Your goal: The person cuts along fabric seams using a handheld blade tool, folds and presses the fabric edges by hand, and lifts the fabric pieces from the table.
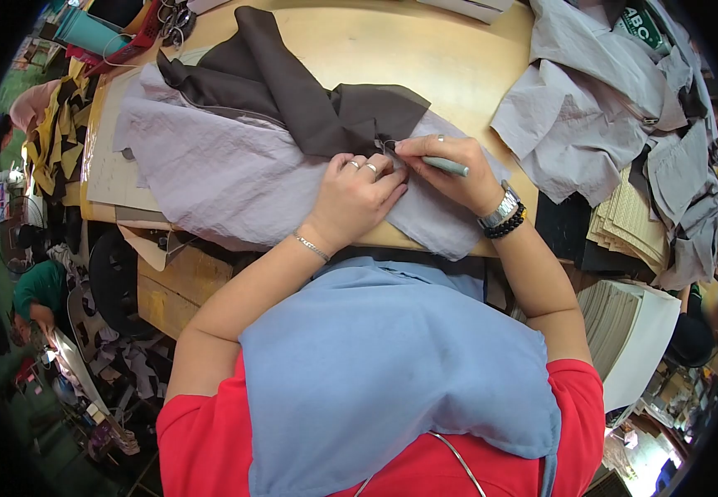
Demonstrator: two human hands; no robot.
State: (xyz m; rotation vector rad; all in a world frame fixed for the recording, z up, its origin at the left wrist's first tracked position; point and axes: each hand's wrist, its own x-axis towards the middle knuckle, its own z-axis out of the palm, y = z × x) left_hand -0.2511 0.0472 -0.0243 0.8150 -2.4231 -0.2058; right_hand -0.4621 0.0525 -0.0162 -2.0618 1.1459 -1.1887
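Dark brown cloth (292,99) lies bunched over pale grey cloth (210,166), both towards the near side of the surface (458,66). Both look light and limp, likely to crease or slide if tugged; a flat, gentle hold close beside the dark cloth's near edge should suit them best. The left hand (355,199) rests there, its fingers curled and close together; whether they pinch any cloth, I cannot tell. The right hand (475,186) has its fingers clamped around a slim, rigid-looking pen (450,166), the fingertips nearly meeting the left ones. Both forearms angle inward from the near side, elbows wide, wrists low.
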